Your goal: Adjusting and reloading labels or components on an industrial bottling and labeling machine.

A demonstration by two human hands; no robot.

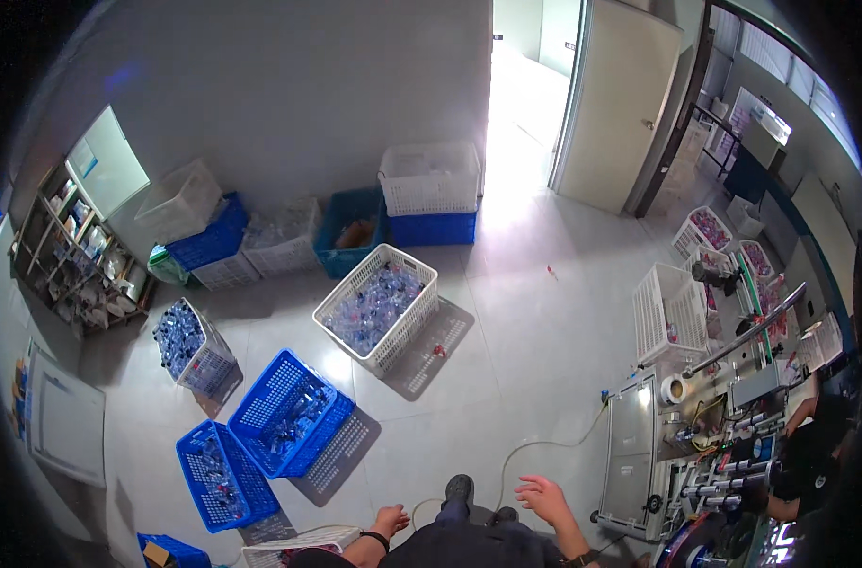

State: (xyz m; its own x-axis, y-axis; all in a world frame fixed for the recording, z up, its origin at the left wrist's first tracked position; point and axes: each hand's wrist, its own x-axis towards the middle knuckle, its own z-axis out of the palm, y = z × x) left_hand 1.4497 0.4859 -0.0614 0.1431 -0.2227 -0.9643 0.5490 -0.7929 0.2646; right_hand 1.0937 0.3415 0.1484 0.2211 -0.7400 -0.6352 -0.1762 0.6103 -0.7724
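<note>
My left hand (390, 521), with a dark band on its wrist, hangs low beside my body with its fingers loosely bent and nothing visible in them. Close below it is a white crate (289, 546), partly cut off by the lower edge. My right hand (542, 497) is held out over the floor, fingers apart and empty. My dark shoe (459, 492) shows between the hands. Ahead to the left, a blue crate (260, 407) and a second blue crate (196, 473) hold small clear plastic pieces. A larger white crate (421, 284) is full of similar pieces with dark parts.
Another filled white crate (218, 364) stands at left, near a shelf (62, 246). Stacked crates (431, 194) line the wall. At right are a machine (630, 445), a white basket (667, 312) and a person in dark clothing (814, 445). A hose (544, 443) crosses the floor.
</note>
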